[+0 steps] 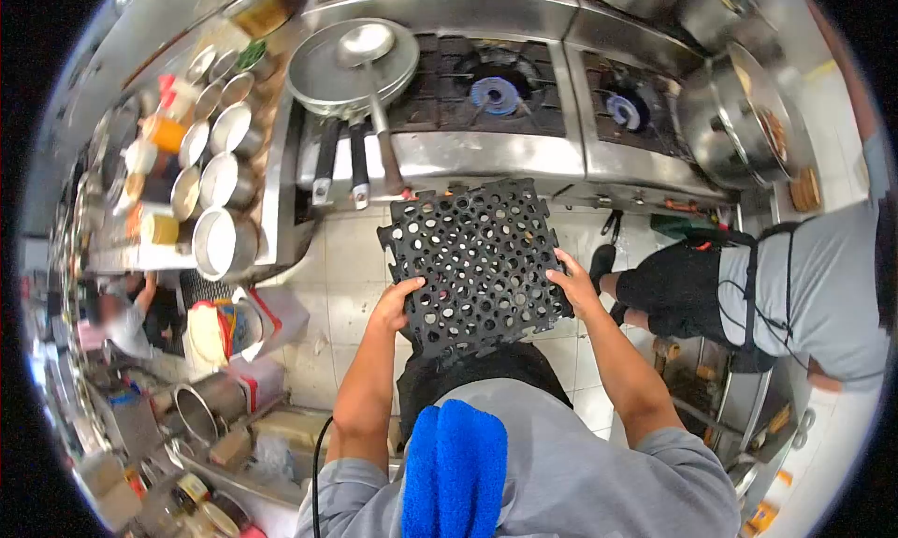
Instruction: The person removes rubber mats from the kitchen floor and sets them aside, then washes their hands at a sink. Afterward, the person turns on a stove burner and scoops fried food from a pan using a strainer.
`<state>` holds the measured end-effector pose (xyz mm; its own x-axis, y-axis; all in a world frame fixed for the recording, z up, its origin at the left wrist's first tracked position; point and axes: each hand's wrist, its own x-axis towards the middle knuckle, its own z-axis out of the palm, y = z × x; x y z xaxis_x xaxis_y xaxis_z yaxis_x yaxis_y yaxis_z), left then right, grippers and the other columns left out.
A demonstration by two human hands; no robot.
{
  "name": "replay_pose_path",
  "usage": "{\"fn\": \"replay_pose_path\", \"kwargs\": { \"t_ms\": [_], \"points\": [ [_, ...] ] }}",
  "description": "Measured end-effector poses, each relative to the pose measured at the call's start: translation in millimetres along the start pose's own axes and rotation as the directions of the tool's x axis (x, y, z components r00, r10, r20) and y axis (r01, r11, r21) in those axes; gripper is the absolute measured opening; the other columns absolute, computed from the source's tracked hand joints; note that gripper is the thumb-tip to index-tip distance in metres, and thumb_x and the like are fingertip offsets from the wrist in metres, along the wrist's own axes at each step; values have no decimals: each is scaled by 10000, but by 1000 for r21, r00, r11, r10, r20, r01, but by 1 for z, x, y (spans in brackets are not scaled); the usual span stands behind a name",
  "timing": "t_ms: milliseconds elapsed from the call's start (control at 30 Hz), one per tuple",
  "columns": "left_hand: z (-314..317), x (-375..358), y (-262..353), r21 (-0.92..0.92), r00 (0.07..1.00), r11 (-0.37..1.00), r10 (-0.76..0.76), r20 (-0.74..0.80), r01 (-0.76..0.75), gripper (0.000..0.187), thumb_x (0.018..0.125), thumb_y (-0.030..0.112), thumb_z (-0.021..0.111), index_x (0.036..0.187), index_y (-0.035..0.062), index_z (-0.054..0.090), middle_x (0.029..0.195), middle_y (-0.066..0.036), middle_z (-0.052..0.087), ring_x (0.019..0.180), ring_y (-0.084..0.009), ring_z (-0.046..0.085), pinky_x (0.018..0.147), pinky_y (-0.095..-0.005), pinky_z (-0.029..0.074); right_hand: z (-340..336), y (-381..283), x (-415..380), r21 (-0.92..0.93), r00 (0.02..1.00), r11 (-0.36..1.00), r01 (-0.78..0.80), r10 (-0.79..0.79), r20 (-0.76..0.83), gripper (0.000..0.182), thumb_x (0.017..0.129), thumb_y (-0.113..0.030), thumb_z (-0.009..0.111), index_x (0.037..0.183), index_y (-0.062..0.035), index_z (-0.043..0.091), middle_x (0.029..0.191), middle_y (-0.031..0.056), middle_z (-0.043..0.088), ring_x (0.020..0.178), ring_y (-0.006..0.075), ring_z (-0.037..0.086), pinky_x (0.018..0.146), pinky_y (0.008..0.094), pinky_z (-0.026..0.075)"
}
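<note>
A black rubber floor mat (477,267), full of round holes and with jigsaw-like edges, is held up in front of my waist. My left hand (398,304) grips its left edge, thumb on top and fingers underneath. On the opposite edge, my right hand (574,285) clasps the mat the same way. Most of my fingers are hidden below it. White floor tiles show through some holes. The mat's far edge lies close to the front of the stove (468,154).
Two burners (494,95) burn blue. Stacked pans (323,84) with a ladle (367,47) rest at the stove's left, handles jutting out. Metal pots (224,243) line the left counter. A co-worker (786,285) stands close on the right; another person (131,318) is low at left.
</note>
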<state>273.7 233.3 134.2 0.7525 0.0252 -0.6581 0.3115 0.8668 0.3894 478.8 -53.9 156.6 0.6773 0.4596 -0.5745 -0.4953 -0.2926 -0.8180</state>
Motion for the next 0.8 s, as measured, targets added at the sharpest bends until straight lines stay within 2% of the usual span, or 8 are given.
{"fn": "replay_pose_path", "kwargs": {
  "t_ms": [100, 167, 233, 300, 433, 567, 633, 800],
  "points": [
    [-34, -31, -18, -74, 993, 994, 69, -93, -76, 369, 765, 181, 553, 1068, -27, 514, 974, -145, 605, 852, -250, 612, 778, -384, 500, 27, 20, 17, -147, 978, 968, 202, -191, 85, 526, 739, -68, 617, 1218, -27, 403, 1109, 98, 506, 979, 174, 498, 835, 290, 397],
    [-54, -54, -30, -151, 986, 977, 141, -85, -152, 367, 766, 177, 552, 1066, -30, 514, 982, -152, 602, 866, -255, 609, 788, -388, 495, 47, 19, 22, -130, 980, 977, 170, -154, 122, 478, 740, -83, 607, 1174, -25, 417, 1070, 108, 517, 960, 183, 505, 827, 303, 404],
    [-74, -86, -39, -202, 975, 957, 191, -111, -210, 369, 767, 171, 565, 1066, -38, 512, 999, -162, 597, 876, -259, 607, 795, -392, 493, 69, 25, 40, -222, 922, 972, -81, 157, 353, 437, 746, -113, 599, 1143, -33, 433, 1006, 100, 534, 885, 187, 531, 775, 312, 432],
    [-123, -117, -61, -307, 963, 924, 167, -212, -228, 294, 770, 154, 583, 1006, -19, 550, 942, -136, 617, 832, -247, 616, 765, -383, 503, 119, 19, 27, -245, 824, 915, -320, 397, 405, 416, 752, -160, 609, 1114, -38, 442, 944, 78, 541, 815, 184, 543, 728, 311, 454],
    [-187, -170, -107, -392, 932, 855, 249, -262, -339, 379, 758, 153, 595, 1084, -21, 512, 1002, -154, 597, 852, -241, 614, 775, -395, 505, 204, 25, 8, -395, 721, 857, -332, 501, 479, 412, 749, -173, 627, 1092, -34, 445, 890, 47, 539, 745, 168, 545, 688, 315, 474],
    [-238, -211, -138, -463, 899, 772, 353, -259, -437, 395, 763, 151, 587, 1106, -25, 502, 998, -159, 596, 848, -243, 616, 760, -397, 512, 273, 55, -2, -596, 660, 791, -138, 522, 540, 413, 753, -165, 628, 1102, -32, 451, 989, 56, 552, 818, 171, 566, 730, 335, 487],
    [-256, -210, -134, -501, 890, 737, 359, -280, -454, 390, 766, 154, 586, 1099, -34, 507, 991, -164, 597, 837, -252, 618, 756, -396, 513, 301, 43, 5, -646, 522, 705, -293, 684, 509, 421, 749, -164, 633, 1111, -32, 462, 1043, 72, 547, 902, 186, 558, 782, 340, 475],
    [-333, -224, -128, -479, 890, 751, 353, -289, -454, 361, 753, 144, 611, 1059, -35, 541, 981, -139, 607, 854, -235, 610, 783, -382, 490, 361, 94, 35, -680, 496, 573, -457, 799, 340, 483, 746, -181, 653, 1150, -10, 450, 1086, 106, 533, 981, 227, 537, 835, 358, 458]
  ]
}}
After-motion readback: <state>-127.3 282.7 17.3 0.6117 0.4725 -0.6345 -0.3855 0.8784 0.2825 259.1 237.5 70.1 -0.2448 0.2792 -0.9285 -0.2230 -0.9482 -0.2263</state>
